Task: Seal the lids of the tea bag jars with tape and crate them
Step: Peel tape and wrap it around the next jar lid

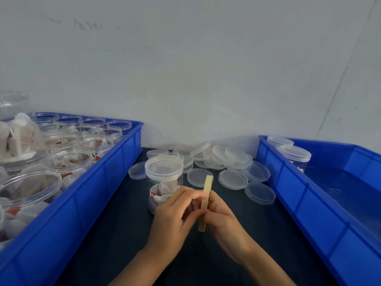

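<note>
A clear jar [164, 178] with tea bags inside and its lid on stands on the dark table [115, 223] in the middle. Just in front of it, a yellowish tape roll [206, 195] is held edge-on between both hands. My right hand [223, 219] grips the roll from the right. My left hand [175, 213] pinches at the roll's left side with curled fingers. The blue crate [321, 203] on the right holds two lidded jars [294, 155] at its far end.
A blue crate [99, 182] on the left is packed with several open jars of tea bags [68, 159]. Several loose clear lids [233, 178] lie scattered behind and right of the middle jar. A grey wall rises right behind the table.
</note>
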Available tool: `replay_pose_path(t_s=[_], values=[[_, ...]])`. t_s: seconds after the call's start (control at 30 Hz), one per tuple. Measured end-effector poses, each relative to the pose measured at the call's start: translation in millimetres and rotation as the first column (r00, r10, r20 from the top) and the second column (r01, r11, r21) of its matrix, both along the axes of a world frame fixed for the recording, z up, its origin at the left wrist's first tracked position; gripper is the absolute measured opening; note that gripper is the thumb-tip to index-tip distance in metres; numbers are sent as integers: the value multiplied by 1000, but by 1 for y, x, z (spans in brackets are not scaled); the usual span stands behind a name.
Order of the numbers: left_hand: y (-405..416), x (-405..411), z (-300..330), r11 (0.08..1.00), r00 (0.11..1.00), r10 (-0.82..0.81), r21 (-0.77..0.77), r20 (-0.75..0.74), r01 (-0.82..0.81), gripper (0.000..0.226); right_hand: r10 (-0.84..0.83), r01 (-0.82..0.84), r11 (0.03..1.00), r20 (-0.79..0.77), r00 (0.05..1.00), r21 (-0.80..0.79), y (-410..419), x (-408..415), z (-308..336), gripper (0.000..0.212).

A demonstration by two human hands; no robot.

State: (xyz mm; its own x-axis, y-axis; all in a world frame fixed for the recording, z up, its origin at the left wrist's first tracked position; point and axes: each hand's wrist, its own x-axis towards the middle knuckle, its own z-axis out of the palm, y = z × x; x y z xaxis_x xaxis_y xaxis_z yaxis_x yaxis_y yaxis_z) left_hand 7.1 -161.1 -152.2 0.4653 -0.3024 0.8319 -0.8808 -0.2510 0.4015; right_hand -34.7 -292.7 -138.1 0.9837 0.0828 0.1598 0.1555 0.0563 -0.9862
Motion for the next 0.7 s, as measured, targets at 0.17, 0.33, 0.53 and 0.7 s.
replay_pose_path(t_s=[0.17,0.33,0.53,0.7], values=[[0,1,1,999,1000,-6,-47,13,6,8,7,-1,992,45,999,-123,2,-2,-3,43],[-2,1,-2,1000,1000,-4,-29,17,4,12,5,-2,996,27,1000,-94,1,-2,-4,35],[-3,-4,-3,987,954,-119,-136,-275,84,36,-68,90,977,-117,991,192,-1,-2,0,47],[-6,-7,-4,979,936,-134,-192,-326,73,37,-89,102,970,-68,994,219,3,-1,-2,45]])
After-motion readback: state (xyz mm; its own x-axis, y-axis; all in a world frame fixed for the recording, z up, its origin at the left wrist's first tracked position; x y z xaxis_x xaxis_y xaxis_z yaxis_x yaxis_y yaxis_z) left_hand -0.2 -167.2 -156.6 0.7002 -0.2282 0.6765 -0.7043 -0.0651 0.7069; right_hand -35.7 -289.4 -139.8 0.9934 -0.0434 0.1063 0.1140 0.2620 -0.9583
